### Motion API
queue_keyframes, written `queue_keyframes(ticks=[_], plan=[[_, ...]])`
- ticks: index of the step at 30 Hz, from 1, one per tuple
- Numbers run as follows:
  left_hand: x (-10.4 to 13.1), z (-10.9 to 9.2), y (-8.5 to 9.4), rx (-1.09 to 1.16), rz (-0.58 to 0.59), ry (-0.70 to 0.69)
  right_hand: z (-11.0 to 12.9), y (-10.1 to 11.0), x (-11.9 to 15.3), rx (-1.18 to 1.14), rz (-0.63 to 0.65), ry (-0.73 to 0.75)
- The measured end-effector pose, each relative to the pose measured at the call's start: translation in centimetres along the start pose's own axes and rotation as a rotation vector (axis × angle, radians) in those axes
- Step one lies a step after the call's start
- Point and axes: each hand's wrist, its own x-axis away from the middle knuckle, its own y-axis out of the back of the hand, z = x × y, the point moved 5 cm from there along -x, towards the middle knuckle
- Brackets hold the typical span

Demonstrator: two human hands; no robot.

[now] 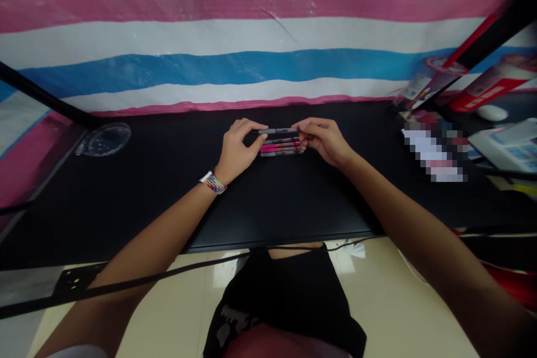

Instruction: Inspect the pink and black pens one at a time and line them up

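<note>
A grey pen (277,131) lies crosswise between my two hands. My left hand (238,148) pinches its left end with thumb and fingers. At the other end, my right hand (322,139) has its thumb and forefinger closed on the tip. Just below, on the near side, several more pens (280,147) lie side by side on the black table, some pink and some grey. The lower fingers of my right hand touch or nearly touch their right ends. A patterned band circles my left wrist.
A clear plastic lid or dish (107,140) lies at the table's (285,201) left. On the right stand a clear cup (436,78) and a red-and-white canister (493,84), with a white mouse (492,113) and a white keypad device (514,145). A striped sheet (251,33) hangs behind.
</note>
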Motion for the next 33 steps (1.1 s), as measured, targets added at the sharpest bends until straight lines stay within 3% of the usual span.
queue_keyframes(ticks=[6,12,26,33], plan=[[-0.2,0.7,0.1,-0.007,-0.017,-0.026,-0.9,0.1,-0.2,-0.161,-0.024,-0.124],[-0.3,1.4,0.3,-0.013,-0.001,-0.060,-1.0,0.0,-0.3,-0.191,-0.109,-0.052],[-0.4,1.4,0.9,-0.021,0.014,-0.138,-1.1,0.2,-0.3,-0.127,-0.100,-0.010],[-0.1,0.9,0.6,-0.273,0.091,-0.357,-1.0,-0.3,0.1,-0.173,-0.078,-0.060]])
